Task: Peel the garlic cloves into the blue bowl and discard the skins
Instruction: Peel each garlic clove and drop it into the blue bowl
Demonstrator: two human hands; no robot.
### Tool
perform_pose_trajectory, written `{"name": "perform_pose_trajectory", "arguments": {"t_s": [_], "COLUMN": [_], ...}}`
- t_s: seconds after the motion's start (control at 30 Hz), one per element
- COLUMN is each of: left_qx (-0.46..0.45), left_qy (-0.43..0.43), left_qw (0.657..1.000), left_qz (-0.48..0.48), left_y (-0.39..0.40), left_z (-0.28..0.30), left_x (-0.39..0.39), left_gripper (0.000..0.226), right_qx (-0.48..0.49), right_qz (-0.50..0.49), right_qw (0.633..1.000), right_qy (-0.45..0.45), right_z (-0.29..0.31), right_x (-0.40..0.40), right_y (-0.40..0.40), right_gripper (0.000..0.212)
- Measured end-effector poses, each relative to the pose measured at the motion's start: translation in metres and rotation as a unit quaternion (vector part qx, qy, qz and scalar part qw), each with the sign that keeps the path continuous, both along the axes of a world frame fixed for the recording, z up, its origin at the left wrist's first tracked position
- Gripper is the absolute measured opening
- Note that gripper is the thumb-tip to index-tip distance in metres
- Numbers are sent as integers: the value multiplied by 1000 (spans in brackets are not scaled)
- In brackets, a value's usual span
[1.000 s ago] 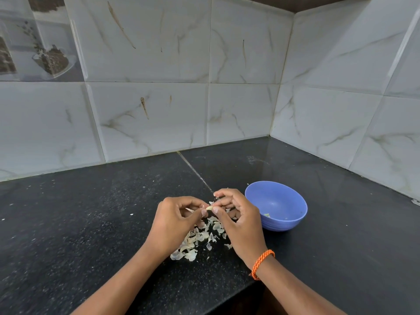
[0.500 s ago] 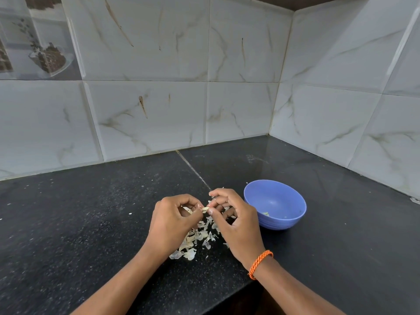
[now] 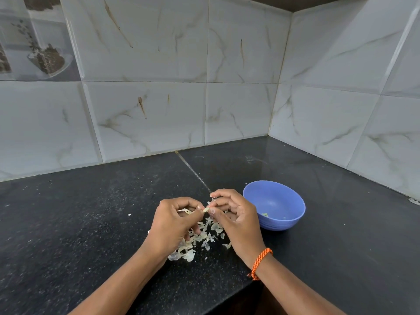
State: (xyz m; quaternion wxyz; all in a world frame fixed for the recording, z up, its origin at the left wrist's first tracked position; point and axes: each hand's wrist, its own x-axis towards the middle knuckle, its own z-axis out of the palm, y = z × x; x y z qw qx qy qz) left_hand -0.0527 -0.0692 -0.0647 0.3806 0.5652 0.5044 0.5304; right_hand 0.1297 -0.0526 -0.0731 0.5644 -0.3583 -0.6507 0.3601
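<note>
The fingers (image 3: 200, 206) of the left hand (image 3: 172, 226) and those of the right hand (image 3: 236, 220) meet over the middle of the dark surface (image 3: 91, 223), both sets curled and pinching one small pale garlic clove (image 3: 206, 209) between their tips. A shred of loose skin (image 3: 185, 210) sticks out under the left thumb. Directly below the hands, on the near side, lies a scatter of papery garlic skins (image 3: 195, 242), dry and whitish, spread between the two wrists. Just to the right of the right hand stands the blue bowl (image 3: 273, 205), upright on the surface and close to the knuckles, though I cannot tell whether it touches them; a few small pale bits lie at its bottom. An orange braided band (image 3: 260, 262) circles the right wrist. Farther out, the black speckled surface runs back to a corner of white marbled wall tiles (image 3: 227, 87), and a picture tile (image 3: 34, 42) sits at the far left.
</note>
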Motion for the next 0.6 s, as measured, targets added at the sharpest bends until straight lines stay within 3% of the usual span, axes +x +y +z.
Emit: {"name": "perform_pose_trajectory", "arguments": {"t_s": [0.33,0.43,0.6], "left_qx": [-1,5,7], "left_qy": [27,20,-9], "left_qw": [999,1000,1000], "left_qz": [-18,-12,-13], "left_y": [-8,-8,-4], "left_z": [10,10,6], "left_x": [3,3,-1], "left_gripper": [16,5,8], "right_qx": [16,30,41], "right_qz": [-54,-66,-54], "right_qw": [998,995,995], "right_qy": [-37,-62,-70], "right_z": [-4,-4,-1], "right_x": [-1,-2,-4], "right_y": [0,-1,-4], "right_gripper": [27,26,25]}}
